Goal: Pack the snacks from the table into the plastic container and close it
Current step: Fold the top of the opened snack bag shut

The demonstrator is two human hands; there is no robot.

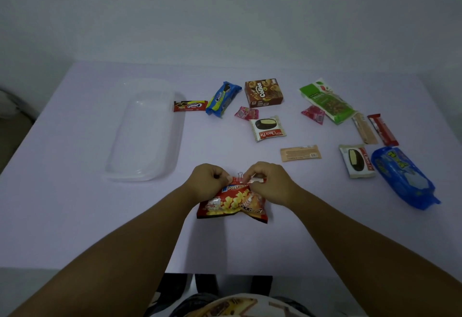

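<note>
Nearest the person, both hands work the top of a red potato-snack bag (231, 201) lying flat on the lavender tabletop (75, 216): the left hand (208, 180) pinches the folded upper edge at its left, the right hand (266, 182) pinches it at its right, and a small binder clip (240, 174) stands on the fold between them. The step in hand appears to be sealing the bag; it is best done with the fold kept flat and tight and the clip seated squarely over every layer, so it cannot slip in packing. Bare tabletop lies to the left of the bag, giving a clear path to the clear plastic container (146, 131), which sits left of centre, apparently with its lid on. Farther off, the remaining snacks are spread centre and right: two Choco Pie packets (268, 128), a tan wafer bar (300, 153), a blue bag (402, 177) near the right edge, a Collon box (263, 92), a blue Cream-O pack (223, 99), and a green packet (327, 100).
</note>
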